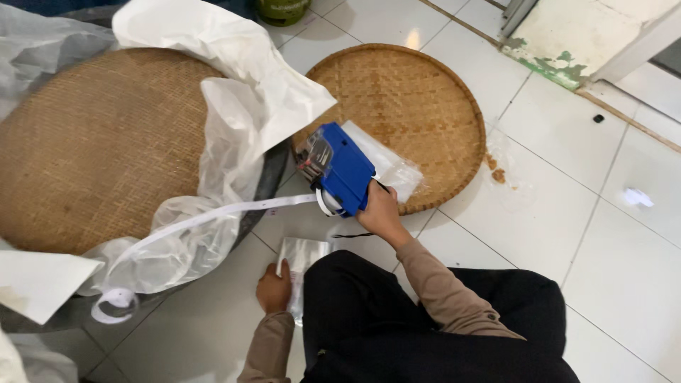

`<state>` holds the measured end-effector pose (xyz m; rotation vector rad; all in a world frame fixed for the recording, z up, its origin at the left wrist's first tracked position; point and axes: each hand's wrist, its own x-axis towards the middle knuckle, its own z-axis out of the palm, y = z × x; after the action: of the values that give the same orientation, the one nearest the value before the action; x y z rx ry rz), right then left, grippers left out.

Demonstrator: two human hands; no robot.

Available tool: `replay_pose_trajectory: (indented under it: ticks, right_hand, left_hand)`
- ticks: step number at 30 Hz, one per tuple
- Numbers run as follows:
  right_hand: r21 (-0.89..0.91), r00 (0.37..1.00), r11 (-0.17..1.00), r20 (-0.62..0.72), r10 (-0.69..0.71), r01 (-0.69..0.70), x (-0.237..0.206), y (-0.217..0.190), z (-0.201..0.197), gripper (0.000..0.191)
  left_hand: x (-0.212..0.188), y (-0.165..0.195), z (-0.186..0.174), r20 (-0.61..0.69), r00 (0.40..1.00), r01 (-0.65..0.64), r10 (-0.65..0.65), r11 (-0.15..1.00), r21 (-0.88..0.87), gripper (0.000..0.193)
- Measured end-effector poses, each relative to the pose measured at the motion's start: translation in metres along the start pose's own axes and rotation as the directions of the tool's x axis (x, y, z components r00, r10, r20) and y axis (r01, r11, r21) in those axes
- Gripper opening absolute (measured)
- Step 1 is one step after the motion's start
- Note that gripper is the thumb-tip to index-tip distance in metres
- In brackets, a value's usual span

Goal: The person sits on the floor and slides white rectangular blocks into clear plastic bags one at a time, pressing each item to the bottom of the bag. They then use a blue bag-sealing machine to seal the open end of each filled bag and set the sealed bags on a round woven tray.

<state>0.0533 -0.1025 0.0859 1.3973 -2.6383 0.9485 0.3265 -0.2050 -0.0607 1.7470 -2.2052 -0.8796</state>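
My right hand [379, 213] grips a blue hand-held label gun [340, 169], raised over the near edge of a round woven tray [411, 92]. A long white paper strip [213, 216] trails from the gun to the left and curls on the floor. My left hand [273, 289] rests on a small clear plastic packet [301, 259] lying on the white tiles beside my knee. Another clear packet [386, 167] lies on the tray behind the gun.
A larger woven tray [92, 149] sits at the left, draped with white and clear plastic sheeting [234, 106]. A green container [282, 10] stands at the top. A door frame with peeling paint [567, 42] is at the upper right. White tiled floor surrounds my legs.
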Motion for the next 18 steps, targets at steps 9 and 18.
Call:
replay_pose_trajectory:
  ticks: [9,18]
  right_hand:
    - [-0.265,0.944,0.963,0.327,0.048,0.043,-0.038,0.121,0.009,0.058]
    - [-0.454,0.904,0.89,0.366,0.219,-0.032,-0.096,0.24,-0.1,0.048]
  left_hand:
    - [0.005,0.0,-0.007,-0.029,1.0,-0.006,0.007,0.999,0.036,0.058]
    - [0.004,-0.002,-0.011,-0.098,0.993,-0.063,0.065,0.998,0.025,0.057]
